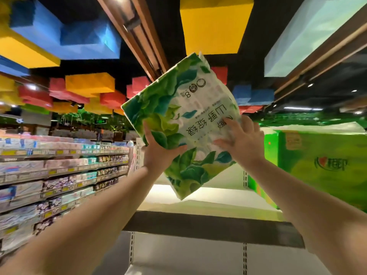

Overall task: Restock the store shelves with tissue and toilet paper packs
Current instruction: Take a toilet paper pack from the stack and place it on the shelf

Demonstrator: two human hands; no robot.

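Note:
A large tissue pack (pixel 178 108), white with green leaf print and upside-down lettering, is held tilted in the air above the top shelf (pixel 198 203). My left hand (pixel 156 155) grips its lower left edge from underneath. Flat against its printed front on the right presses my right hand (pixel 242 141), fingers spread. Both arms reach upward. To the right on the same shelf stands a bright green pack (pixel 317 165).
The top shelf board has a dark front edge (pixel 208 227) and a white back panel with slotted uprights. An aisle of stocked shelves (pixel 59 175) runs along the left. Coloured ceiling blocks (pixel 214 24) hang overhead.

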